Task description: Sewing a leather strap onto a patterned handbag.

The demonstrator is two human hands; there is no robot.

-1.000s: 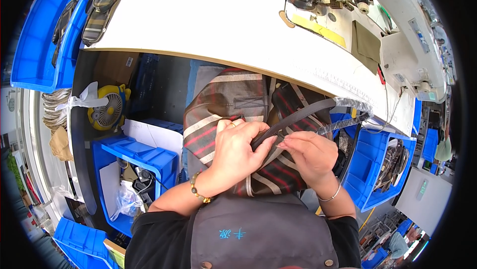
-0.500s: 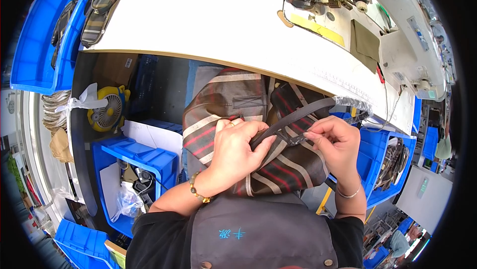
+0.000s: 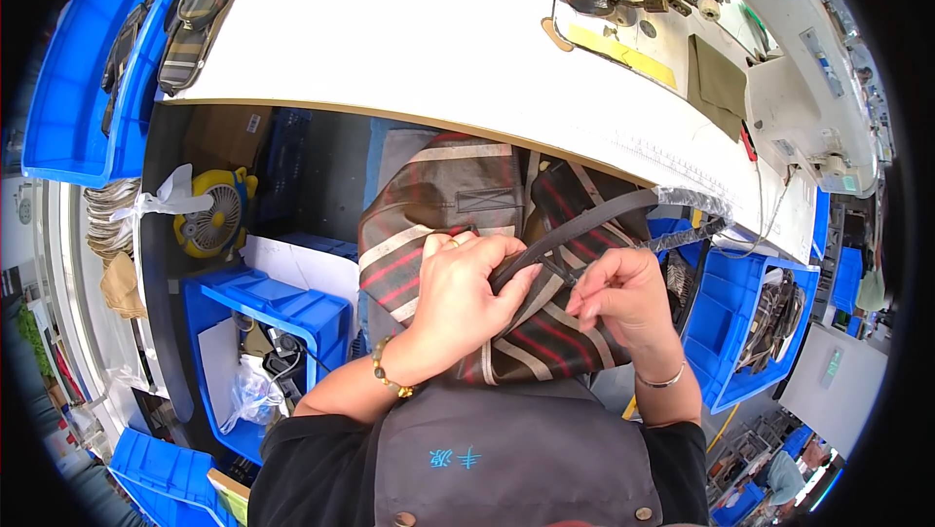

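Note:
A dark striped bag, with red and pale bands, lies across my lap under the table's edge. My left hand is closed on its dark handle strap, thumb and fingers pinching the strap's near end. From there the strap arches up to the right. Clear plastic film wraps its far part, which curves back down beside my right hand. Just right of the pinched end, my right hand hovers over the bag with fingertips pressed together. What they hold, if anything, is too small to make out.
A white table spans the front, with a sewing machine at the right. Blue bins stand at the far left, lower left and right. Under the table is a yellow fan. Striped pouches lie at the back left.
My right hand has moved left and slightly down, away from the strap's wrapped part, its fingers drawing closer together. My left hand stays on the strap.

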